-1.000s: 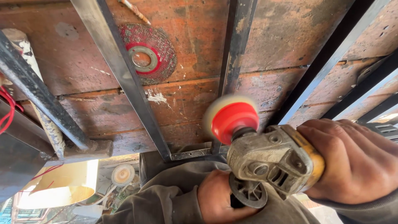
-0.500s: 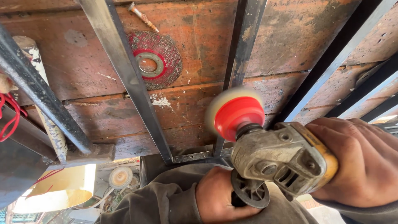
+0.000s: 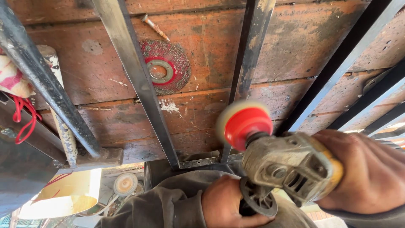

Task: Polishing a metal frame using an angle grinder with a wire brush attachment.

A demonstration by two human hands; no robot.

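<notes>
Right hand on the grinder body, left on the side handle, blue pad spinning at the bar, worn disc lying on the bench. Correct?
Not quite: the pad is red, not blue, as the head view shows. The rest holds: right hand on the grinder body, left hand on the side handle, worn disc on the bench.

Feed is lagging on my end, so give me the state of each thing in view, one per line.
Angle grinder: held in both hands, red-backed disc blurred, apparently spinning.
Right hand: wrapped around the grinder body.
Left hand: gripping the side handle.
Steel bar frame: lying on the wooden bench.
Worn red disc: flat on the bench, idle.
Hammer: lying on the bench.
</notes>
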